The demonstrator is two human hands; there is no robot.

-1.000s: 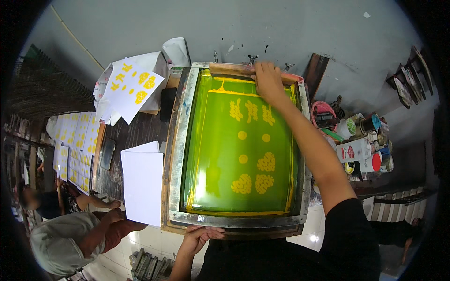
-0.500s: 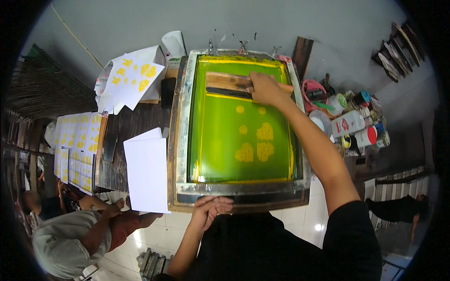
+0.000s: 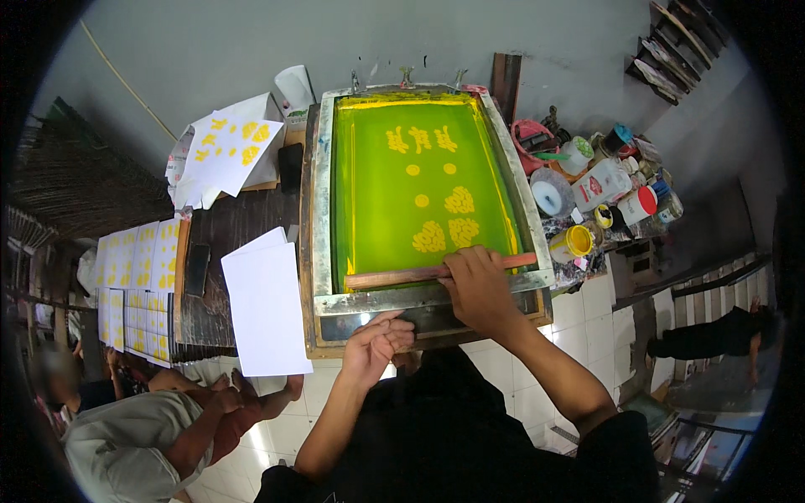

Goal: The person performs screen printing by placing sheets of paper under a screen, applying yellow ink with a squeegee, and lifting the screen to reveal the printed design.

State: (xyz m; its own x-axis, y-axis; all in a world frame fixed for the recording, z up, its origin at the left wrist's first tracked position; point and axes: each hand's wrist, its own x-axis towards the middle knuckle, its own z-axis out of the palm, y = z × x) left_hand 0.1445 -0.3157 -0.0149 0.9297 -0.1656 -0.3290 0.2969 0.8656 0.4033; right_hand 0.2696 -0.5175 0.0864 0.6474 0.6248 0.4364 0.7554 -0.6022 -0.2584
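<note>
the squeegee (image 3: 436, 272) is lying across the near end of the screen (image 3: 419, 193), its wooden handle running left to right just above the frame's (image 3: 323, 210) lower rail. the right hand (image 3: 480, 289) is gripping it from above, right of its middle, fingers wrapped over the wood, forearm reaching in from the lower right. the left hand (image 3: 376, 344) is resting on the frame's near edge, fingers curled and pressing down on the metal, holding nothing loose; its forearm is coming up from below.

the one screen is glowing green with yellow shapes: a row near the far end, three small dots in the middle, three larger clusters lower down. it is sitting on a dark table (image 3: 226, 226).

left of the frame one blank white sheet (image 3: 267, 306) is lying, overhanging the table's edge. farther back a printed sheet (image 3: 225, 151) with yellow marks is topping a loose pile. at the far left, rows of printed sheets (image 3: 138, 285) are lying out; i cannot count them exactly.

right of the frame a crowd of pots (image 3: 604, 189) is standing, with one yellow jar (image 3: 573, 243) nearest the squeegee's end.

a second person (image 3: 142, 436) is sitting low at the bottom left, and a third (image 3: 713, 335) is bending over at the far right.
</note>
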